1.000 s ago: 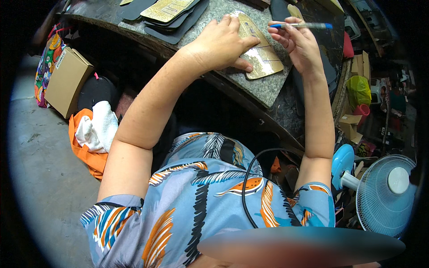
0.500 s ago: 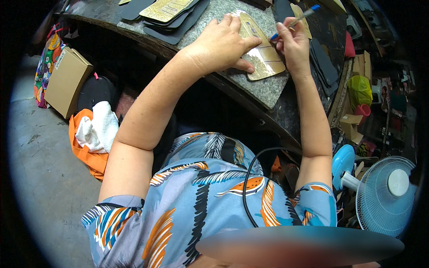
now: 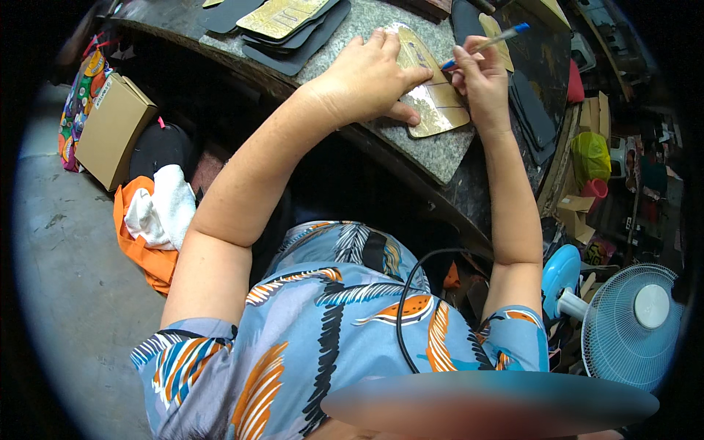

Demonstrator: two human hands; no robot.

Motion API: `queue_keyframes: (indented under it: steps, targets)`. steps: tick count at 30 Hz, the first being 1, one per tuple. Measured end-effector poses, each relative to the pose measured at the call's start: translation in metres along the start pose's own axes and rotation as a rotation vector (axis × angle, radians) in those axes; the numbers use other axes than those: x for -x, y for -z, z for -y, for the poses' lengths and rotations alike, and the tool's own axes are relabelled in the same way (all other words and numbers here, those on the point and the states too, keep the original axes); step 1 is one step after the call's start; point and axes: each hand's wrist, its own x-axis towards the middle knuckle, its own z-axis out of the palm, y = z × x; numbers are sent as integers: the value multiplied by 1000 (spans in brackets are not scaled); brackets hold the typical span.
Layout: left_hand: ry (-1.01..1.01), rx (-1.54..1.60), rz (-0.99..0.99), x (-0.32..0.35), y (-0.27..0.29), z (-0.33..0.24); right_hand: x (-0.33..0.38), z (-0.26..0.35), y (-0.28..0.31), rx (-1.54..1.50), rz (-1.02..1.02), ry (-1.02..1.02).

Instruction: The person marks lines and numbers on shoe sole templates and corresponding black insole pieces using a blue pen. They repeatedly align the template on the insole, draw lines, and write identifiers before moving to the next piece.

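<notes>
A flat gold piece [image 3: 444,111] with a rounded end and dark lines across it lies on a speckled grey stone slab [image 3: 434,163]. My left hand [image 3: 370,77] rests over its left side, fingers spread and thumb apart, pressing on it. In my right hand [image 3: 480,86], pinched between thumb and fingers, is a pen [image 3: 490,44] with a clear barrel and blue ends. Its blue tip points at the right edge of the gold piece; I cannot tell whether it touches.
Dark flat pieces [image 3: 290,60] with a gold one [image 3: 275,18] on top are stacked left of the slab. More dark pieces [image 3: 532,121] lie at the right on the dark table. A fan [image 3: 632,323] stands at lower right. Left are a cardboard box [image 3: 114,136] and orange bag [image 3: 136,253].
The view has shifted slightly, so the table sits a little lower. The pen leans over a bit more to the right in my right hand. My left hand stays on the gold piece.
</notes>
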Motion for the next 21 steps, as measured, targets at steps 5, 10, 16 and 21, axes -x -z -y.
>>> queue_keyframes:
  steps: [5, 10, 16, 21]
  targets:
    - [10, -24, -9, 1, -4, -1, 0, -3, -1, 422, 115, 285]
    - [3, 10, -8, 1, -2, 0, -5, -2, 0, -86, -40, -63]
    - [0, -2, 1, 2, -1, 1, -9, 3, -3, -157, -63, -149]
    - [16, 9, 15, 1, 3, -1, -14, 1, -10, 423, 73, 209]
